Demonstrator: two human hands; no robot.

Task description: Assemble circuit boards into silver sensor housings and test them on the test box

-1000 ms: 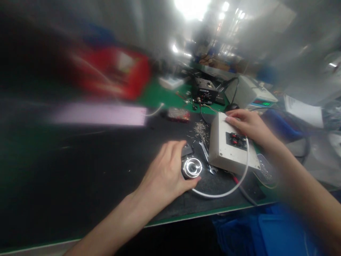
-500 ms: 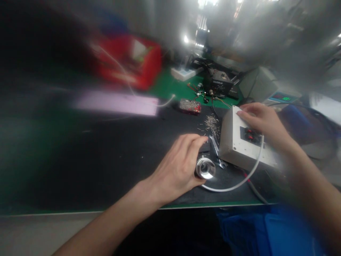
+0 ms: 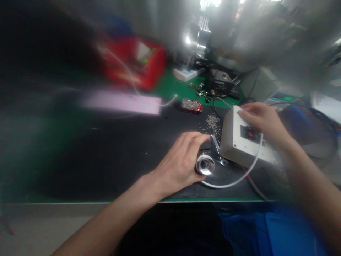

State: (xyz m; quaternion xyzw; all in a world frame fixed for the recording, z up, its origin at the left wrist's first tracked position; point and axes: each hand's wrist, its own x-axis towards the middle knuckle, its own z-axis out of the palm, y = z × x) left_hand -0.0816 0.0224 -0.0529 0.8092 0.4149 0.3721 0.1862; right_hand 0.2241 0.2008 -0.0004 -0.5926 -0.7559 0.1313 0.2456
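My left hand [image 3: 183, 158] curls round a shiny, ring-shaped metal fitting [image 3: 205, 164] low over the black mat, its open centre facing up. A white cable [image 3: 226, 186] loops from beneath that fitting to the front of a white box [image 3: 243, 149]. With thumb on its face and fingers over its far edge, my right hand [image 3: 257, 115] grips the box; some fingertips are hidden. Red and black terminals [image 3: 249, 133] sit on the panel below that hand. Between fitting and box lies an open-ended wrench [image 3: 216, 144], close to my left fingertips.
A heap of small metal pins [image 3: 212, 121] lies beyond the wrench, near a tin of similar pieces [image 3: 192, 106]. Farther back are a red bin [image 3: 156, 65], a power strip [image 3: 188, 74] and a black device [image 3: 221, 87]. Blue crates [image 3: 247, 227] stand below the bench edge.
The view has shifted slightly, so the bench edge appears a little higher. Both hands keep their places on the metal fitting and the white box.
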